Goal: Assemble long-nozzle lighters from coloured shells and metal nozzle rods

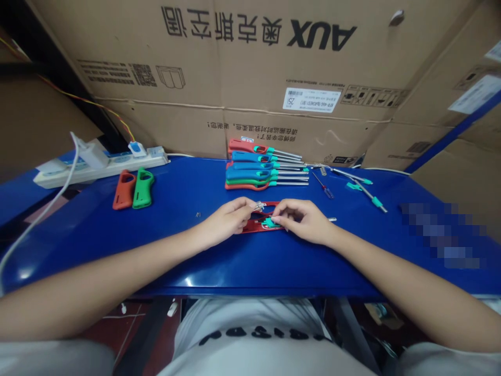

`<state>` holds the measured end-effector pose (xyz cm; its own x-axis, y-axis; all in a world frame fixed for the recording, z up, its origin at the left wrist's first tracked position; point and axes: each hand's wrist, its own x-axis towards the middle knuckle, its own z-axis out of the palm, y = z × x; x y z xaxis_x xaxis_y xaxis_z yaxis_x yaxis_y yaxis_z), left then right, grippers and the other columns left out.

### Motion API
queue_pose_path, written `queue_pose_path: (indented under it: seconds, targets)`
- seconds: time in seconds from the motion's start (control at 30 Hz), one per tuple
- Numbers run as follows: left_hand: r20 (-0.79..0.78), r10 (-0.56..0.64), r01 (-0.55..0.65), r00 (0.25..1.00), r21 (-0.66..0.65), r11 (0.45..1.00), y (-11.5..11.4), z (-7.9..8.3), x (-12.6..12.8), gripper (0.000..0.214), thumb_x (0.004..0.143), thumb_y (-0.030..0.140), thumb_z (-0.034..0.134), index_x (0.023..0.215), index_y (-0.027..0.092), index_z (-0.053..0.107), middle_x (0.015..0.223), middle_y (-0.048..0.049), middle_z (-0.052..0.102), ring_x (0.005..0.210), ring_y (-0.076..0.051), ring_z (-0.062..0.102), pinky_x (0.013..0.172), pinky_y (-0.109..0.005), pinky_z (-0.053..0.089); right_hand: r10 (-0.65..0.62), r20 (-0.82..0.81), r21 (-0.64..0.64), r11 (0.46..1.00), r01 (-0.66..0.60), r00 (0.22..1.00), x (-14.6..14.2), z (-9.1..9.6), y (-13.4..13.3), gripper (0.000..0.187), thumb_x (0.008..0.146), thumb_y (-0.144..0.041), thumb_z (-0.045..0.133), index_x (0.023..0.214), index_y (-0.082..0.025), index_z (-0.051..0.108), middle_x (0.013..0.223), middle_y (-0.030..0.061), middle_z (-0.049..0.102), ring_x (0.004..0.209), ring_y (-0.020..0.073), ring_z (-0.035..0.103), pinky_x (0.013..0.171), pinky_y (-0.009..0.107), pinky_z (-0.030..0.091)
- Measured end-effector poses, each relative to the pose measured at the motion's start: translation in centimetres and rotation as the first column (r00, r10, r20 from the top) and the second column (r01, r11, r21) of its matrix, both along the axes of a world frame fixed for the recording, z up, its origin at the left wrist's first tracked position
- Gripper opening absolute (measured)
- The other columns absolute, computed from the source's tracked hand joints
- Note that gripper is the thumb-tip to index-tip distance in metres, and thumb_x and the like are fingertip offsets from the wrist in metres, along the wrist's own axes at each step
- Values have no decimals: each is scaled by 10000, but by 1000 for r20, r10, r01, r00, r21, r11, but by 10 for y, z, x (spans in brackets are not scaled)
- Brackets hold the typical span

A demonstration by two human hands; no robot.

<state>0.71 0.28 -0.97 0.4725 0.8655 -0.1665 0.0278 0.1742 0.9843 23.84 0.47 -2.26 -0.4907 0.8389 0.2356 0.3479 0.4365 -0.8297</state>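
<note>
A red lighter shell half (256, 226) lies open on the blue table (250, 261), with a teal part (269, 223) inside it and a metal tube end poking out to the right (332, 219). My left hand (229, 219) is pinched on a small clear part (259, 206) above the shell's left end. My right hand (303, 218) rests on the shell's right side, fingertips pressed on the teal part.
A pile of finished red, blue and green lighters (262, 167) lies behind my hands. Loose tubes with teal ends (366, 190) and a small screwdriver (324, 187) lie at right. A red and a green handle shell (133, 189) and a power strip (97, 164) sit at left. Cardboard boxes (254, 62) wall the back.
</note>
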Motion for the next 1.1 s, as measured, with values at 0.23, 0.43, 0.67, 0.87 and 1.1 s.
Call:
queue_pose_path:
  seconds: [0.23,0.43,0.67,0.87,1.1]
  targets:
    - [-154,-26,50,988,153,987,2,-4,-1,354,921,534,560,861,196,477,568,86,386,449,-74,365,450,-196,316,34,-110,-99,994,-45,993,4,-3,10,295,838,-451,738,926,-170,747,792,44,695,632,125,588,567,257,469]
    - [-325,-23,126,946,300,946,0,0,-2,337,960,488,488,910,167,576,572,70,450,451,-80,421,445,-197,327,109,-52,-5,994,-109,993,4,-5,10,241,895,-389,691,960,-177,784,877,65,683,715,139,597,610,269,469]
    - [-346,-37,145,938,291,946,-1,1,-2,339,968,471,479,915,156,590,564,73,444,446,-78,415,447,-199,333,66,-121,-54,996,-73,991,2,-3,10,229,885,-388,697,918,-176,777,861,52,677,691,128,574,609,266,457]
    - [-313,-54,142,948,267,953,0,0,-3,325,962,464,481,880,162,567,599,69,434,457,-83,429,450,-209,359,64,-137,-72,995,-75,988,3,1,8,236,894,-386,684,919,-166,763,876,56,687,706,126,589,643,270,477]
    - [-293,-63,142,954,257,956,1,-2,-3,324,962,473,486,884,166,559,611,67,426,459,-86,427,449,-214,365,64,-152,-68,995,-75,986,3,0,9,219,895,-376,683,890,-167,749,855,48,680,703,123,588,656,270,485]
